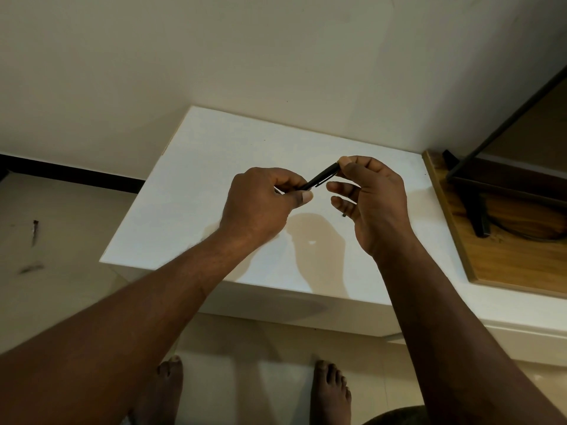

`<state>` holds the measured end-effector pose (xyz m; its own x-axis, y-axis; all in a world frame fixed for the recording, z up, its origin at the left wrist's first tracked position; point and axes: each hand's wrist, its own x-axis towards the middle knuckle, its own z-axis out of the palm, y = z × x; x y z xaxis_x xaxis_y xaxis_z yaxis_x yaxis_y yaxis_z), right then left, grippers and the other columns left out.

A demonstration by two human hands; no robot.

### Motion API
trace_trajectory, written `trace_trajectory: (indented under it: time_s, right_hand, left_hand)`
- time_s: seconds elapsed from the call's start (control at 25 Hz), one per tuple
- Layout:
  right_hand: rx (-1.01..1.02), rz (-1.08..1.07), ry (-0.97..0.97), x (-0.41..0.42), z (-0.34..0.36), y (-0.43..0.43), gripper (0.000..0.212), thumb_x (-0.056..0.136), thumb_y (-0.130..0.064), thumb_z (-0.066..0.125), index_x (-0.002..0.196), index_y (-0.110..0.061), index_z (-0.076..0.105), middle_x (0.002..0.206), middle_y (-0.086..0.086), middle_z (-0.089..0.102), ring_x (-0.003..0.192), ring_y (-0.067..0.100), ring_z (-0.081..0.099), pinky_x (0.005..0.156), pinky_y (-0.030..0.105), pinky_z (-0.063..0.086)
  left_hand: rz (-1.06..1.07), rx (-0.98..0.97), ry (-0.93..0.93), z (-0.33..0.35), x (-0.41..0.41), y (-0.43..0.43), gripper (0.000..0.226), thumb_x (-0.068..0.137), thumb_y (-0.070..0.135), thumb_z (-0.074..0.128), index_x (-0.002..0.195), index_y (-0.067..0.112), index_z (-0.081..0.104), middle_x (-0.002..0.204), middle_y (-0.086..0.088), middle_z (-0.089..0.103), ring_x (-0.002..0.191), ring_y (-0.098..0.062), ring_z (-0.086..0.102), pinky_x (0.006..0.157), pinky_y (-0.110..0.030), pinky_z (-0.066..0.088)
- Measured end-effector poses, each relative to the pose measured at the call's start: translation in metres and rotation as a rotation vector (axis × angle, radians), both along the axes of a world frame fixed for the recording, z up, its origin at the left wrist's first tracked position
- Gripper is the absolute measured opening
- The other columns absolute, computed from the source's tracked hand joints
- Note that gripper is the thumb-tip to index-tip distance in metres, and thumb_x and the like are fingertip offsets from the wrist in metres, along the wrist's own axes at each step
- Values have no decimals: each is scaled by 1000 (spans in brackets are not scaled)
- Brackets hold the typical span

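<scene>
Both hands hold one black pen [320,178] clear of the surface. The left hand [260,204] has its fingers curled round the pen's lower left end, thumb laid along the front. The right hand [374,204] pinches the upper right end between thumb and forefinger, its other fingers loosely spread below. The pen slants upward from left to right, clip facing down, over the middle of a white table [199,179], nearer its far edge. The hands' shadow falls on the top, toward the near edge. A small dark bit [344,215], too small to identify, shows just beside the right little finger. Past the table's right edge lies a wooden board [506,262] bearing a black frame [478,216]. Two bare feet [333,391] stand on the floor [61,216] before the near edge.
</scene>
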<state>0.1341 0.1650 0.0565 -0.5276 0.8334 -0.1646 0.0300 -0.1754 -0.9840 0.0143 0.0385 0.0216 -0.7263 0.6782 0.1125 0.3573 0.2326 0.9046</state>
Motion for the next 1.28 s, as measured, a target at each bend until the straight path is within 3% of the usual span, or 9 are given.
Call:
trace_trajectory:
  time_s: [0.16, 0.36, 0.6, 1.12, 1.28]
  right_hand:
    - [1, 8, 0, 1, -1, 1, 10, 99, -24, 71, 91, -19, 74, 89, -3, 83, 71, 16, 76, 59, 25, 57]
    - [0, 20, 44, 0, -1, 0, 24, 101, -40, 67, 95, -20, 79, 97, 2, 83, 73, 17, 76, 63, 27, 59]
    - [64, 3, 20, 1, 0, 0, 11, 99, -20, 67, 91, -23, 76, 94, -1, 82, 72, 18, 75, 61, 24, 56]
    - [96, -51, -43, -1, -2, 0, 13, 101, -22, 66, 88, -18, 67, 87, -3, 80, 66, 14, 75, 63, 29, 54]
    - [108, -9, -58, 1, -2, 7, 18, 101, -34, 69, 92, -19, 70, 92, -2, 82, 71, 15, 76, 63, 28, 56]
  left_hand:
    - [-6, 4, 4, 0, 0, 1, 9, 87, 36, 81, 93, 31, 83, 85, 12, 77, 79, -4, 67, 72, -23, 50]
    - [-13, 17, 13, 1, -2, 2, 9, 87, 37, 80, 94, 32, 83, 85, 14, 77, 81, -2, 68, 75, -24, 53]
    - [-21, 8, 19, 0, -3, 2, 9, 87, 37, 80, 94, 32, 83, 84, 14, 77, 81, -2, 67, 74, -23, 50]
    - [-12, -11, 45, -1, 0, 3, 12, 85, 39, 82, 95, 32, 83, 85, 15, 76, 82, -1, 67, 75, -23, 50]
    - [-19, -31, 44, -3, -1, 4, 11, 87, 39, 80, 94, 32, 83, 83, 16, 75, 82, 0, 67, 71, -22, 48]
